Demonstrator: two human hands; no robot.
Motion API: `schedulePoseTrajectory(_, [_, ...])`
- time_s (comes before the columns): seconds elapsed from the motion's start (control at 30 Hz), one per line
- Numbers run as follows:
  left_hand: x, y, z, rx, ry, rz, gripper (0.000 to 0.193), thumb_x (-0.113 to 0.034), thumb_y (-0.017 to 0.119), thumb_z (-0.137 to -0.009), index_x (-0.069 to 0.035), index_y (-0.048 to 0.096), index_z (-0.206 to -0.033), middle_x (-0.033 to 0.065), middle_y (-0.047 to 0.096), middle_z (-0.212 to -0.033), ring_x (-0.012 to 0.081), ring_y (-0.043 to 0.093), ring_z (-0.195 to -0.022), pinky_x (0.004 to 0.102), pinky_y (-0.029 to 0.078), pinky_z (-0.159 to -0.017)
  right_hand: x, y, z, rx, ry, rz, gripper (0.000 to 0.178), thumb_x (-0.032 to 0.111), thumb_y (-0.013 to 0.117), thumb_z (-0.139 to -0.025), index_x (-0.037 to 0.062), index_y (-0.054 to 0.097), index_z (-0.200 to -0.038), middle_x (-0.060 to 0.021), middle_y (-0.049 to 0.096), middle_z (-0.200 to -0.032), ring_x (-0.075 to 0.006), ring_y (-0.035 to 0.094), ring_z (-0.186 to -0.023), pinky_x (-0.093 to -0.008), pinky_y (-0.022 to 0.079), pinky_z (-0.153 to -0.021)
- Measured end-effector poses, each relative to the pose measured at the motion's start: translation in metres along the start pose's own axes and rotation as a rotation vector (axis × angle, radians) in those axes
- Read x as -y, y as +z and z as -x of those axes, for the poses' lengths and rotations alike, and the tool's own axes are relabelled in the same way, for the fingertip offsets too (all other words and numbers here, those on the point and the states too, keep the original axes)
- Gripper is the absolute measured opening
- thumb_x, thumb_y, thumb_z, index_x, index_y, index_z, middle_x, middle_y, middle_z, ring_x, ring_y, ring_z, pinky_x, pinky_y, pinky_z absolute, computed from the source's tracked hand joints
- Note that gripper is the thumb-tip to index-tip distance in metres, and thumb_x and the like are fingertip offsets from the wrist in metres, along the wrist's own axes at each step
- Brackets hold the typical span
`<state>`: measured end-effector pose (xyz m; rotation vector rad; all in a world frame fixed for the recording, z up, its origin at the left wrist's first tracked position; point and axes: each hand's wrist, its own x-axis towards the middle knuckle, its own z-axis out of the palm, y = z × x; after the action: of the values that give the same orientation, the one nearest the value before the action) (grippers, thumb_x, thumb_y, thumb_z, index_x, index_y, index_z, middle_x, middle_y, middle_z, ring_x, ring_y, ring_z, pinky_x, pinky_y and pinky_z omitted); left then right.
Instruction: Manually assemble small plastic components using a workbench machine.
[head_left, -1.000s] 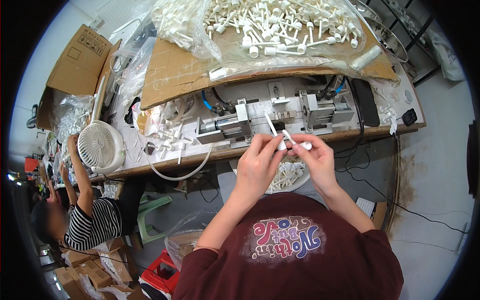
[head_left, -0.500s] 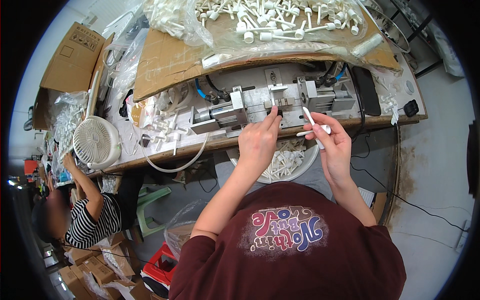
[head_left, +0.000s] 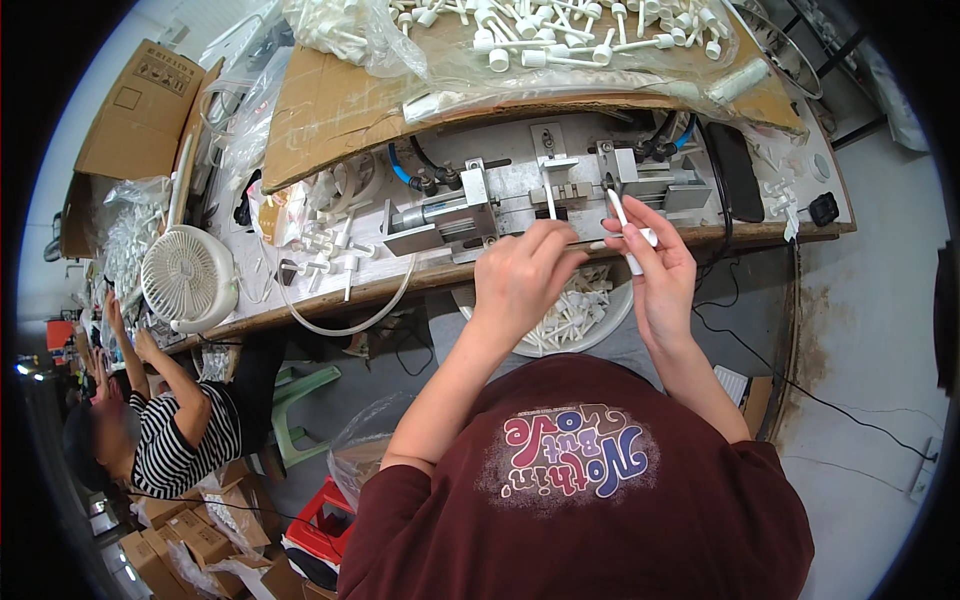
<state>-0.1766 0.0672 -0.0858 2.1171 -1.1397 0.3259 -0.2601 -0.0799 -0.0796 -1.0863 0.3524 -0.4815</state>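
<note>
My right hand (head_left: 660, 270) is closed on several white plastic sticks (head_left: 617, 208), which point different ways between thumb and fingers. My left hand (head_left: 525, 278) hovers before the bench edge, its fingers bent and the thumb apart, with nothing visible in it. Beyond it, a white T-shaped plastic piece (head_left: 550, 190) lies in the metal clamping fixture (head_left: 572, 192), its stem toward me. Metal cylinder blocks stand on both sides, the left block (head_left: 440, 222) and the right block (head_left: 650, 185). Under the bench edge, partly behind my left hand, a white basin (head_left: 622, 318) holds many white sticks.
A cardboard sheet (head_left: 330, 125) overhangs the machine, bearing a heap of white capped sticks (head_left: 560, 40). White T-shaped pieces (head_left: 320, 255) and a small fan (head_left: 188, 278) sit at left. A black phone-like slab (head_left: 735, 175) lies right. Another person (head_left: 185, 440) works at far left.
My left hand has drawn back from the fixture toward me, uncovering the white piece's stem. Its pointing finger has curled in. The right hand keeps its sticks and has shifted slightly.
</note>
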Motion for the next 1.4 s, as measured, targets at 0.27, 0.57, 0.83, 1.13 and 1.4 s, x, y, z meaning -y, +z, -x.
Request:
schedulePoseTrajectory(0.27, [-0.021, 0.001, 0.004, -0.110, -0.023, 0.209, 0.038, -0.010, 0.079, -0.071, -0.005, 0.061, -0.104, 0.0058, 0.063, -0.084, 0.0222, 0.065, -0.070, 0.0321, 0.052, -0.060, -0.010, 0.024, 0.004, 0.141, 0.072, -0.010, 0.034, 0.009, 0.054, -0.099, -0.0029, 0.054, -0.131, -0.0156, 0.066, -0.117, -0.0162, 0.064, -0.103, -0.0280, 0.052, -0.088])
schedulePoseTrajectory(0.57, [-0.005, -0.003, 0.007, -0.092, -0.046, -0.017, 0.027, -0.010, 0.076, -0.075, -0.005, 0.070, -0.101, 0.0050, 0.067, -0.103, 0.0180, 0.066, -0.076, 0.0303, 0.054, -0.065, 0.021, -0.001, -0.010, 0.033, -0.302, 0.298, 0.037, 0.010, 0.055, -0.099, -0.0019, 0.052, -0.134, -0.0157, 0.064, -0.123, -0.0167, 0.064, -0.105, -0.0261, 0.055, -0.080])
schedulePoseTrajectory(0.83, [0.014, 0.016, -0.001, -0.012, 0.002, -0.228, 0.029, -0.012, 0.077, -0.072, -0.008, 0.072, -0.100, 0.0027, 0.070, -0.113, 0.0208, 0.064, -0.061, 0.0289, 0.051, -0.060, 0.029, -0.010, 0.005, 0.069, -0.255, 0.344, 0.023, 0.008, 0.062, -0.095, -0.0010, 0.063, -0.116, -0.0093, 0.070, -0.106, -0.0049, 0.059, -0.083, -0.0186, 0.047, -0.068])
schedulePoseTrajectory(1.13, [0.017, 0.016, 0.001, -0.032, -0.028, -0.177, 0.029, -0.013, 0.078, -0.070, -0.010, 0.073, -0.099, 0.0011, 0.071, -0.112, 0.0207, 0.064, -0.057, 0.0289, 0.052, -0.057, 0.038, -0.012, 0.004, 0.147, -0.273, 0.347, 0.023, -0.003, 0.062, -0.090, -0.0037, 0.065, -0.113, -0.0112, 0.060, -0.117, -0.0101, 0.059, -0.087, -0.0230, 0.049, -0.078])
schedulePoseTrajectory(1.4, [0.018, 0.014, 0.001, -0.026, -0.028, -0.124, 0.027, -0.014, 0.078, -0.071, -0.009, 0.073, -0.098, 0.0013, 0.071, -0.112, 0.0216, 0.066, -0.062, 0.0298, 0.053, -0.060, 0.025, 0.000, -0.008, 0.214, -0.275, 0.329, 0.026, -0.009, 0.060, -0.088, -0.0071, 0.063, -0.114, -0.0130, 0.053, -0.128, -0.0177, 0.063, -0.104, -0.0254, 0.058, -0.078])
